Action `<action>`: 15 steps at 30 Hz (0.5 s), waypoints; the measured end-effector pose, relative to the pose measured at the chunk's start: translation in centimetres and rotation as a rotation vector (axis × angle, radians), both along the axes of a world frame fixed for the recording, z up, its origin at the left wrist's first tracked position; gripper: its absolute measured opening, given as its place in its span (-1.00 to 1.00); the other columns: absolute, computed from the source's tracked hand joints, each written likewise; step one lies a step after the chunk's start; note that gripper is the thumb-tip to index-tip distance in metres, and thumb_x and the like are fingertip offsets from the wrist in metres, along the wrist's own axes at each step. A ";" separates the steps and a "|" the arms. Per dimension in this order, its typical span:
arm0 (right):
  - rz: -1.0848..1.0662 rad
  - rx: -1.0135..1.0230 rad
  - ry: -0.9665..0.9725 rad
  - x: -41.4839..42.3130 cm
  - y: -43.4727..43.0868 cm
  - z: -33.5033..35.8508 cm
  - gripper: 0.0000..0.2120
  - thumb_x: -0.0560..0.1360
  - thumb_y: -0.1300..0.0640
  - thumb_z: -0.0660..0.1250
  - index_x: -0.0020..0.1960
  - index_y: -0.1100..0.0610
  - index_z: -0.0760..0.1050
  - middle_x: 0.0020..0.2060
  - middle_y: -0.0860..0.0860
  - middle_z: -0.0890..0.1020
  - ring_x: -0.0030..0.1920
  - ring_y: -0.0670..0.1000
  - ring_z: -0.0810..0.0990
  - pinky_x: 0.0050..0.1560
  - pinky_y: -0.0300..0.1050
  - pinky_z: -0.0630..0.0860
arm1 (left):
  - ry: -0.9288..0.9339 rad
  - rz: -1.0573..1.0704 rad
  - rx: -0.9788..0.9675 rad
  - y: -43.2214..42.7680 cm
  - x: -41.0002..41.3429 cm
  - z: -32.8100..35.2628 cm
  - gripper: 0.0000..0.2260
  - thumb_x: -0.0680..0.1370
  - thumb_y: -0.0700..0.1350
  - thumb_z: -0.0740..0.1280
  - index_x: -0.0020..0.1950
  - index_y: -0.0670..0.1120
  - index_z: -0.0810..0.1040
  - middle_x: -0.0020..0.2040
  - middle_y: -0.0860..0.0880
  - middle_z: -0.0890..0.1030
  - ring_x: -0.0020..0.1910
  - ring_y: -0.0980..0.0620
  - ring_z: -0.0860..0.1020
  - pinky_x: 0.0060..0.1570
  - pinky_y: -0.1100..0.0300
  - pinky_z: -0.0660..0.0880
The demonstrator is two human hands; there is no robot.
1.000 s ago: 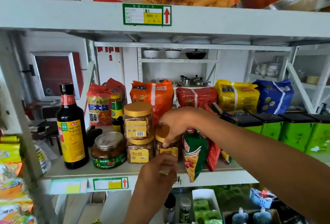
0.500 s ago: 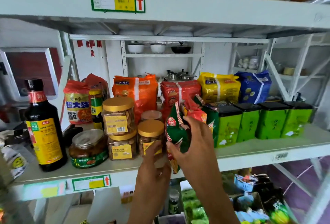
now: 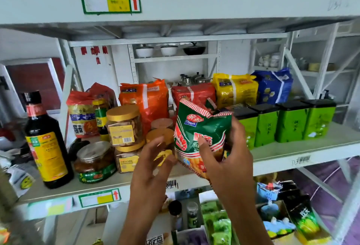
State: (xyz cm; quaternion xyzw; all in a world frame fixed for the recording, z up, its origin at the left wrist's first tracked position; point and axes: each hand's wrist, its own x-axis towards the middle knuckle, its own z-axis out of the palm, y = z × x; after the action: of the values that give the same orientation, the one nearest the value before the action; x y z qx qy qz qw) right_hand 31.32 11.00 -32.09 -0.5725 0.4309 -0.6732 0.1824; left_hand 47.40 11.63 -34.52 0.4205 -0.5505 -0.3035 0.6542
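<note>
While the right hand [image 3: 228, 163] has its grip closed on the green snack bag [image 3: 196, 127], thumb across the front and fingers curled behind, the bag stands upright above the front edge of the shelf [image 3: 292, 152], between the gold-lidded jars [image 3: 124, 125] and the green tins [image 3: 292, 122]. The left hand [image 3: 150, 168] is beside the bag's lower left corner, grip wide open, fingers spread, holding nothing; contact with the bag cannot be made out.

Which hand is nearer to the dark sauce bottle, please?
Left. The left hand is open right of the dark sauce bottle, past the jars; the right hand is farther right, gripping the green snack bag.
</note>
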 end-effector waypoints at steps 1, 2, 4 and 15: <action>0.081 0.001 -0.048 -0.7 0.7 0.7 -0.43 0.52 0.07 0.50 0.45 -0.10 0.36 0.12 -0.23 0.69 0.08 -0.26 0.68 -0.06 -0.39 0.59 | -0.009 -0.048 0.018 0.6 0.0 1.0 -0.60 0.57 -0.09 0.48 0.39 0.10 0.52 0.31 0.16 0.63 0.33 0.14 0.57 0.26 0.01 0.51; 0.173 0.013 -0.090 -1.4 1.2 1.2 -0.46 0.53 0.06 0.49 0.44 -0.10 0.38 0.10 -0.21 0.71 0.06 -0.23 0.70 -0.08 -0.35 0.61 | -0.022 -0.106 0.049 1.1 -0.1 1.9 -0.55 0.52 0.00 0.52 0.38 0.13 0.53 0.29 0.16 0.65 0.30 0.13 0.60 0.21 0.06 0.53; 0.318 0.075 -0.146 -2.8 1.7 1.7 -0.55 0.49 -0.01 0.46 0.35 -0.16 0.46 0.08 -0.18 0.74 0.05 -0.12 0.74 -0.06 -0.19 0.66 | -0.041 -0.221 0.111 2.0 -0.1 3.5 -0.61 0.44 -0.02 0.49 0.27 0.08 0.61 0.17 0.09 0.72 0.19 0.07 0.67 0.07 0.17 0.62; 0.534 0.341 -0.254 -5.3 2.6 1.4 -0.58 0.41 -0.27 0.40 0.19 -0.10 0.57 -0.05 -0.04 0.78 -0.06 0.04 0.78 -0.10 -0.10 0.69 | 0.095 -0.404 0.325 2.9 -0.7 5.0 -0.72 0.43 -0.12 0.53 0.14 -0.01 0.73 0.17 -0.12 0.72 0.20 -0.20 0.67 0.36 -0.24 0.47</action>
State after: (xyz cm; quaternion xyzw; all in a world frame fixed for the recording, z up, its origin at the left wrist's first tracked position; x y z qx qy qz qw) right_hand 26.02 13.56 -30.71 -0.5378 0.3459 -0.5858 0.4979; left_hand 46.67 14.56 -29.52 0.3870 -0.5357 -0.5318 0.5295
